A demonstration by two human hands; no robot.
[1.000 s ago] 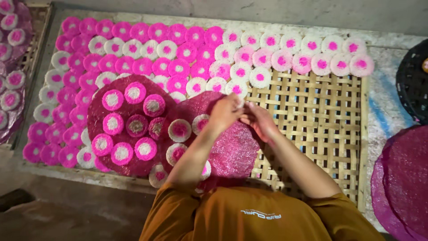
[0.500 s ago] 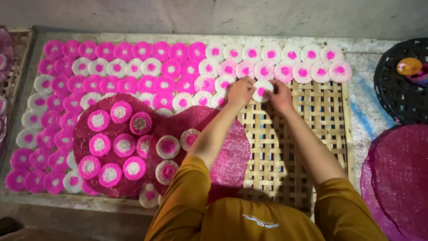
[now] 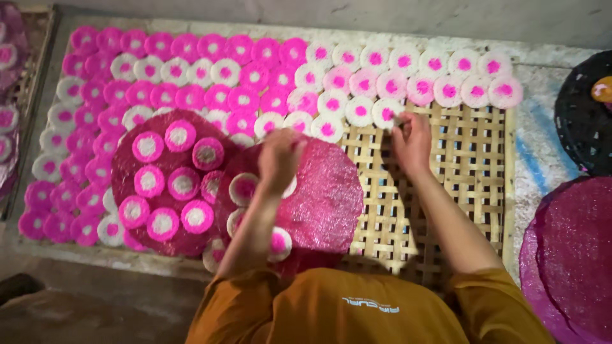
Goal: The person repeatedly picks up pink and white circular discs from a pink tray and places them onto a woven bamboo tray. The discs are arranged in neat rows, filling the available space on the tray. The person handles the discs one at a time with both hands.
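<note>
White disc with a pink centre [image 3: 387, 113], set at the end of the rows on the woven bamboo tray [image 3: 472, 169].

The right hand [image 3: 412, 139] pinches its grip on that disc's edge at four o'clock. The left hand [image 3: 278, 159], at eight o'clock from it, hovers over the large magenta sheet [image 3: 325, 197]; whether its grip is closed cannot be told. Rows of small pink-and-white discs [image 3: 255, 76] fill the tray toward ten o'clock.

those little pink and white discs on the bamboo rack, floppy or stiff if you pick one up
The small discs look thin and flat, so probably light. The right hand handles one by its edge with fingertips, hinting it holds shape but may be fragile. Lying flat on the woven bamboo rack, they seem unlikely to roll.
</note>
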